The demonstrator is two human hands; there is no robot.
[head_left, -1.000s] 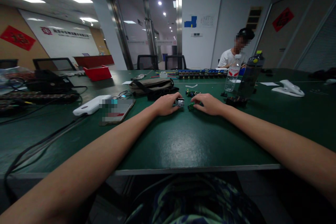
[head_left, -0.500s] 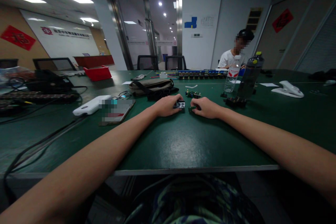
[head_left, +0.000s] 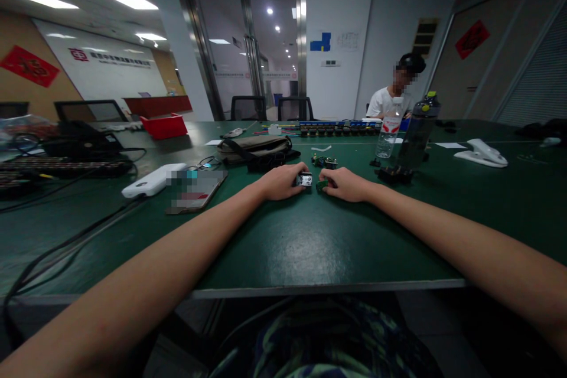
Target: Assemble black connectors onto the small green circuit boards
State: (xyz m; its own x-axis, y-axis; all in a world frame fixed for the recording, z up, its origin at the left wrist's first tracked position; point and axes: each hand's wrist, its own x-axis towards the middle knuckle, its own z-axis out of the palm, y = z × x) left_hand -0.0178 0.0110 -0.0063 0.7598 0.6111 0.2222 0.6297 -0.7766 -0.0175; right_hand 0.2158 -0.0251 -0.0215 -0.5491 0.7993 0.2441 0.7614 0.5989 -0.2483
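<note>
Over the middle of the green table (head_left: 305, 242), my left hand (head_left: 286, 181) is closed around a small silvery, boxy part (head_left: 305, 179) with dark marks on its face. Just to the right, my right hand (head_left: 348, 184) pinches a small green circuit board (head_left: 322, 185) between thumb and fingers. A narrow gap separates the two pieces. Behind my right hand, a loose clump of green circuit boards (head_left: 324, 161) lies on the tabletop. My fingers cover part of each held piece.
Left of my hands lie a bag (head_left: 252, 149), a phone (head_left: 197, 192) and a white power bank (head_left: 155, 180) with a cable. A clear bottle (head_left: 390, 133) and a dark bottle (head_left: 416, 139) stand right, near a white plastic piece (head_left: 481, 153). A person (head_left: 385, 100) sits opposite.
The green board in my right hand has turned slightly and shows more of its face. The silvery part also faces me a little more. Both hands stay nearly in place.
</note>
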